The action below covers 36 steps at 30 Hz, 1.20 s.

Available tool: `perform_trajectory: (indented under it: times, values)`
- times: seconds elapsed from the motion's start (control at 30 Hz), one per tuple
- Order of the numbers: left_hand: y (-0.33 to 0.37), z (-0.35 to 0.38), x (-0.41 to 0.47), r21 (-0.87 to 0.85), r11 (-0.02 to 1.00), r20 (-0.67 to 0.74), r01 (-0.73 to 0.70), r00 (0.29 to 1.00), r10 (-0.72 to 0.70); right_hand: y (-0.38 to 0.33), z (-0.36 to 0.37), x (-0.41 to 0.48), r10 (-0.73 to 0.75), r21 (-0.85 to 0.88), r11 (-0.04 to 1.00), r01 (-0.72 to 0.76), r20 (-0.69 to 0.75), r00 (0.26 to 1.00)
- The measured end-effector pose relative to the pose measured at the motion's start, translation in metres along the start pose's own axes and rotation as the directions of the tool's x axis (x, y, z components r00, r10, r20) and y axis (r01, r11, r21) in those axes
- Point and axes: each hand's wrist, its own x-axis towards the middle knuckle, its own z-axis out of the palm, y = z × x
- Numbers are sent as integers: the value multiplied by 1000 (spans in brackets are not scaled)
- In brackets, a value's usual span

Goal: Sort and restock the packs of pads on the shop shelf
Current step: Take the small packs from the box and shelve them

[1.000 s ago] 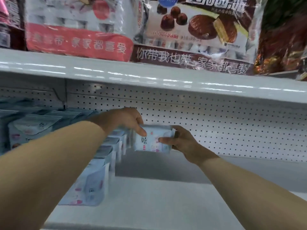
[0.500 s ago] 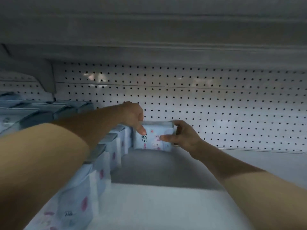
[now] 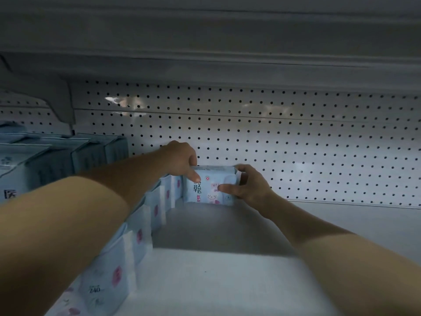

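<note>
Both hands hold one pack (image 3: 208, 190) between them, deep on the shelf (image 3: 227, 281). Of the two, the left hand (image 3: 181, 159) pinches the upper left corner, thumb pointing down on the printed front. Its partner, the right hand (image 3: 249, 189), grips the right edge, thumb across the front and fingers curled behind. The pack stands upright, near the pegboard (image 3: 296, 144) behind the hands. Under the left forearm a row of packs (image 3: 145, 224) runs toward the camera. Further left stand grey packs (image 3: 98, 151).
</note>
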Motion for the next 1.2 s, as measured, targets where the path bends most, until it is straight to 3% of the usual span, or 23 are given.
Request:
perform_trajectory:
  times: [0.37,0.57,0.77,0.93,1.2]
  values:
    - [10,-4,-5,108,994,91,20,995,-30,-3,3,-7,11,-106,994,-18,-68,998]
    - [18,-18,-24,88,996,93,17,995,-25,-21,6,-20,89,-260,958,-125,-147,985]
    - [29,-40,-64,24,999,-30,-23,999,24,-70,-12,-65,-19,-500,861,-95,-218,976]
    - [44,-42,-112,-62,993,-140,-98,986,88,-111,-22,-120,-13,-637,761,-120,-201,979]
    - [103,-24,-199,-180,979,-172,-97,983,66,-151,-63,-236,-23,-764,626,-158,-221,975]
